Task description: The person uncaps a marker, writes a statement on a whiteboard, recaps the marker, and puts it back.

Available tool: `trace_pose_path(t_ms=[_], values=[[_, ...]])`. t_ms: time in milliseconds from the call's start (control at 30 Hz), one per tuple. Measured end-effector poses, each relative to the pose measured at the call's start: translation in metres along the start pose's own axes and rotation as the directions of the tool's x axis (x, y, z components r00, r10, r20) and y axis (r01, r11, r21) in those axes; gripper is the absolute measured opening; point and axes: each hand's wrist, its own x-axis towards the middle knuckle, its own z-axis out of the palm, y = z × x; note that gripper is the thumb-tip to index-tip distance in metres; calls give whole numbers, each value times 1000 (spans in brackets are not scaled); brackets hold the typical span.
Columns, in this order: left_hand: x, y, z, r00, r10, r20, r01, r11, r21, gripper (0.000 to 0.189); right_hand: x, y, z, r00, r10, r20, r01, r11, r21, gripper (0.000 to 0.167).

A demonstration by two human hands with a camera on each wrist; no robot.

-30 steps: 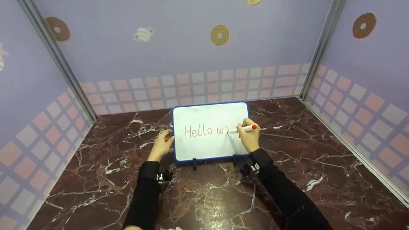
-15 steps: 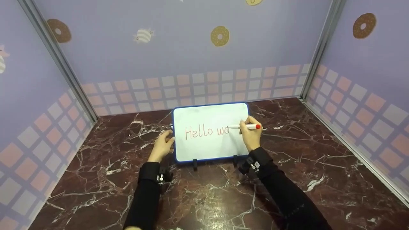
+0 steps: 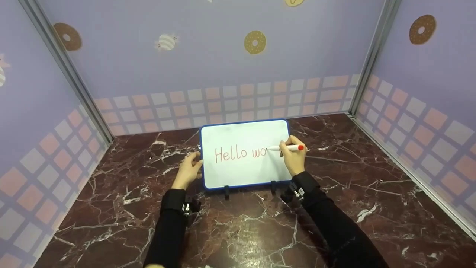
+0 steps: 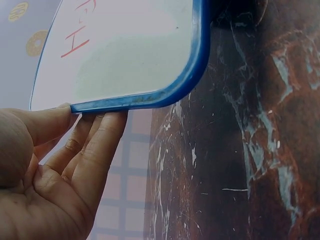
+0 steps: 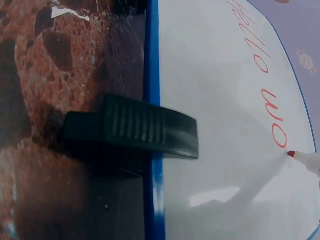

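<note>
A small whiteboard point(image 3: 241, 173) with a blue frame leans upright on the table, bearing the red handwriting "Hello wo". My right hand point(image 3: 294, 158) grips a white marker point(image 3: 282, 147) with a red end. Its red tip sits right at the right side of the last "o", as the right wrist view shows. My left hand point(image 3: 189, 169) pinches the board's left edge. In the left wrist view the thumb point(image 4: 47, 122) lies on the front side of the blue frame point(image 4: 145, 99) and the fingers reach behind it.
Two black stand clips point(image 3: 227, 191) hold the board's bottom edge; one black clip point(image 5: 150, 127) shows large in the right wrist view. The table point(image 3: 130, 223) is dark red marble-patterned. Lilac walls point(image 3: 208, 67) with donut pictures enclose it at the back and sides.
The red "o" after the "w" has gone from a partial stroke to a closed letter. My right hand and the marker have shifted slightly right and up. My left hand stays on the board's edge.
</note>
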Motion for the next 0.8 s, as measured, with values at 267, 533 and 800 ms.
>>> trace_pose_path(t_ms=[267,533,800], values=[[2,-1,1,1000,4,-7,-4,1000,2,41,2,-1,-2,1000,-12,-5,12,1000,-12,25],[2,-2,0,1000,11,-9,-11,1000,0,40,0,-2,-7,999,39,17,-38,999,-38,24],[1,-1,-1,1000,7,13,-7,1000,-9,43,4,1,-4,999,33,-37,-33,999,-2,27]])
